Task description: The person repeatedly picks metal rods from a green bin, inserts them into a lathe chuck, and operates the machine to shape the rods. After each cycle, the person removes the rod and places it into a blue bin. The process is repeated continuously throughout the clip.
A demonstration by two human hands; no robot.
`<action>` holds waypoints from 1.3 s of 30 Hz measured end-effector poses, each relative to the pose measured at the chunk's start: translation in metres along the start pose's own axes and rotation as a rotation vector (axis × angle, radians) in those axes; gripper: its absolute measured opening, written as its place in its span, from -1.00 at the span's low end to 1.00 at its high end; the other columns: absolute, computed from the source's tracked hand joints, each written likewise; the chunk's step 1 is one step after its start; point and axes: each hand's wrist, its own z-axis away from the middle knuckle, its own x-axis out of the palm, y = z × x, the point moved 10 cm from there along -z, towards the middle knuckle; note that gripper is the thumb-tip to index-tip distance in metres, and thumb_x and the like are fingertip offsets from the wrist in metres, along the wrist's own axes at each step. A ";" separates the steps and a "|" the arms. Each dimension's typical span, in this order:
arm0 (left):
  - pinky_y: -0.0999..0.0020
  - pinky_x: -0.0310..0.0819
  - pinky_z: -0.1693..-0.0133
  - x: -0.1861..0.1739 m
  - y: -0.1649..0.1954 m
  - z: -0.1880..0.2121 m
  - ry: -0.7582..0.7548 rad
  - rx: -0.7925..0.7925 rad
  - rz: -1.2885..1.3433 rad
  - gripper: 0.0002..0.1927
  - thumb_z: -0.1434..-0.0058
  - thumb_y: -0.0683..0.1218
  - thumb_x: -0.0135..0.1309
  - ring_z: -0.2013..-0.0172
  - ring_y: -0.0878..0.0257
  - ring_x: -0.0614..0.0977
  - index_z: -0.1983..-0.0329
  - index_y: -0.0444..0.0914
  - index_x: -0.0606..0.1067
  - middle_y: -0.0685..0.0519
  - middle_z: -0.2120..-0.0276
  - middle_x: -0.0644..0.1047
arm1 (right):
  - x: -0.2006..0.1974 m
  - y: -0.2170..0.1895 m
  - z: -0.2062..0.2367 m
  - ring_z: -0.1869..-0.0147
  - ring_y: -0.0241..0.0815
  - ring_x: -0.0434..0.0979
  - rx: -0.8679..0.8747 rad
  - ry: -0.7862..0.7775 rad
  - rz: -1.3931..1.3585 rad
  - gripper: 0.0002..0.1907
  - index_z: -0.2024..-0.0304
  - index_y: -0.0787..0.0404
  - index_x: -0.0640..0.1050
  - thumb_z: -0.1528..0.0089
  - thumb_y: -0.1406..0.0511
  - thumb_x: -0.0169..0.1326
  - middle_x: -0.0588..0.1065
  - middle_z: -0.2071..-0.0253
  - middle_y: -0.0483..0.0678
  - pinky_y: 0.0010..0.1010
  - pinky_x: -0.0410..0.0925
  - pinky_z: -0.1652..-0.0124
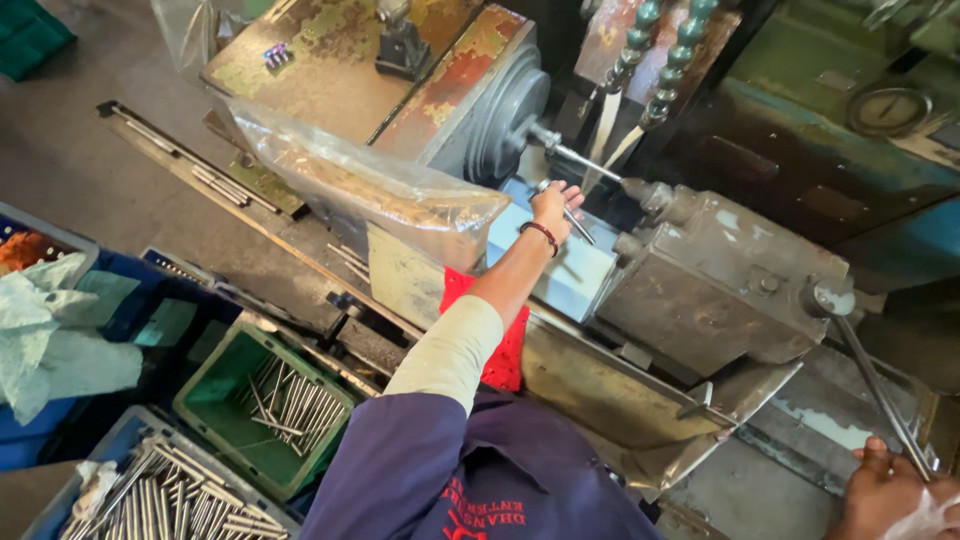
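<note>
Upper centre, our left hand [553, 207] pinches a thin steel rod [572, 216], axis pointing up-left at the grey chuck [508, 112]; right hand [885, 490], lower right, grips the lever [880, 395].

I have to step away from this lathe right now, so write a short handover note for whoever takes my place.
Left hand: reached out to the machine, fingers around a thin silver metal rod just below the grey round chuck.
Right hand: gripping the long metal lever at the lower right.
Stock: more rods lie in the green plastic crate and the blue crate at the left.
Done: one rod is in hand at the machine.
Left: whether it is going in or coming out cannot be told.
</note>
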 end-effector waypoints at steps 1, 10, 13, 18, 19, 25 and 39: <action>-0.07 0.37 0.05 0.004 0.002 -0.002 0.000 0.005 0.016 -0.71 -0.40 0.03 -0.08 0.14 0.11 0.64 -0.12 -0.12 0.41 0.00 0.05 0.60 | 0.000 -0.001 -0.002 0.26 -0.06 0.53 -0.007 0.002 0.062 -0.72 0.24 0.32 0.66 -0.48 0.28 0.08 0.56 0.33 0.07 -0.32 0.37 0.14; 0.23 0.62 0.18 0.051 0.041 -0.032 -0.134 0.103 0.305 -0.73 -0.13 -0.12 0.34 0.27 0.21 0.63 0.15 -0.19 0.53 0.09 0.29 0.56 | 0.020 0.011 -0.029 0.27 -0.15 0.59 -0.089 -0.063 0.141 -0.68 0.29 0.34 0.59 -0.49 0.28 -0.01 0.57 0.37 0.03 -0.40 0.43 -0.02; 0.31 0.67 0.10 0.056 0.053 -0.039 -0.209 0.182 0.306 -0.70 -0.08 -0.22 0.38 0.28 0.24 0.63 0.17 -0.22 0.52 0.08 0.31 0.57 | 0.024 0.019 -0.032 0.27 -0.11 0.58 0.055 -0.102 0.057 -0.67 0.23 0.35 0.63 -0.51 0.23 0.04 0.57 0.34 0.07 -0.33 0.44 0.06; 0.34 0.64 0.18 0.048 0.050 -0.046 -0.125 0.149 0.321 -0.77 -0.10 -0.23 0.33 0.33 0.28 0.61 0.25 -0.21 0.50 0.09 0.36 0.56 | 0.020 0.007 -0.027 0.23 0.03 0.58 0.170 -0.192 0.288 -0.51 0.19 0.22 0.72 -0.50 -0.01 0.03 0.59 0.37 0.14 -0.09 0.43 0.08; 0.34 0.63 0.20 0.047 0.050 -0.046 -0.109 0.139 0.322 -0.79 -0.11 -0.24 0.31 0.34 0.28 0.61 0.27 -0.21 0.50 0.09 0.37 0.56 | 0.020 -0.006 -0.020 0.21 0.01 0.59 0.114 -0.217 0.359 -0.49 0.24 0.16 0.72 -0.50 -0.05 0.01 0.62 0.37 0.09 -0.06 0.42 0.00; 0.32 0.35 0.44 0.017 0.063 -0.042 0.138 0.269 -0.001 -0.78 -0.14 -0.29 0.26 0.49 0.22 0.45 0.31 -0.30 0.40 0.04 0.44 0.45 | 0.032 -0.034 -0.001 0.11 -0.06 0.63 -0.028 -0.254 0.739 -0.53 0.35 -0.10 0.71 -0.43 -0.15 0.02 0.65 0.39 -0.14 -0.08 0.42 -0.12; 0.18 0.51 0.24 0.021 0.047 -0.075 0.065 0.218 0.163 -0.82 -0.24 -0.02 0.24 0.28 0.36 0.52 0.16 -0.12 0.52 0.18 0.26 0.51 | 0.082 0.025 -0.063 0.16 -0.05 0.63 0.240 -0.456 0.482 -0.51 0.33 -0.02 0.71 -0.46 -0.12 0.03 0.65 0.39 -0.09 -0.11 0.42 -0.05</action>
